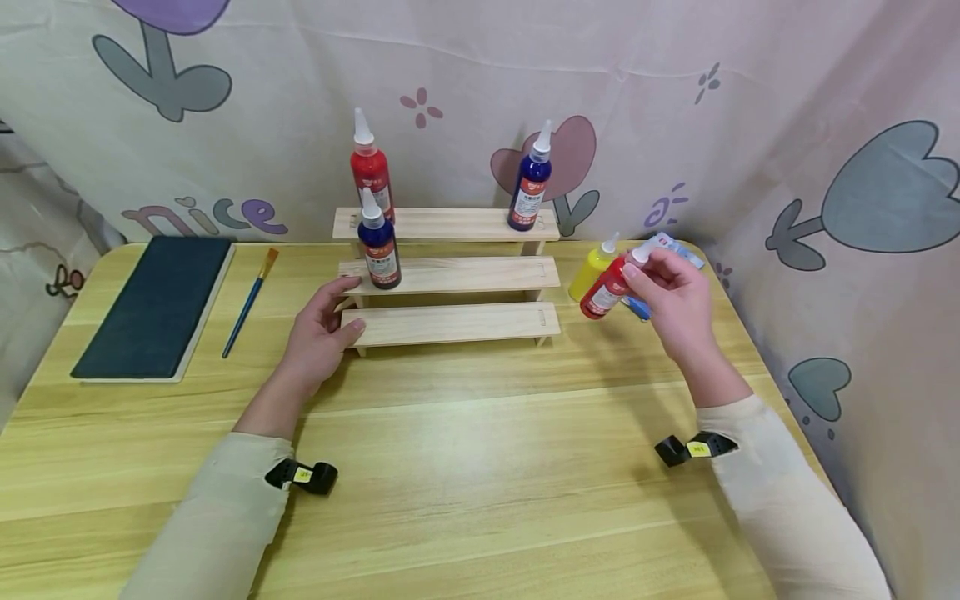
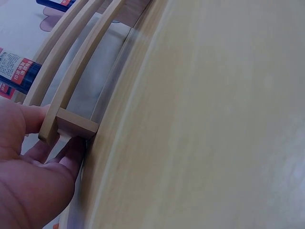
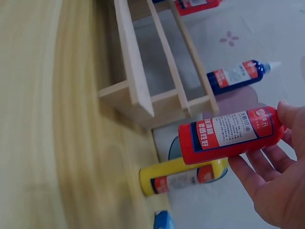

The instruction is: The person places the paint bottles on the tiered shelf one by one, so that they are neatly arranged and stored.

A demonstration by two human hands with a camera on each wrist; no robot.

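Observation:
A three-step wooden rack stands on the table. My left hand grips its left end at the lowest step, the thumb on one side of the board and the fingers on the other. My right hand holds a red squeeze bottle near its neck, tilted and raised off the table. Close behind that one is a yellow bottle. On the top step stand another red bottle at the left and a dark blue bottle at the right. A second blue bottle occupies the middle step's left end.
A dark notebook and a blue-handled paintbrush lie to the left on the wooden table. Behind the right hand is a pale blue packet, with a small blue object nearby. A patterned curtain borders the table.

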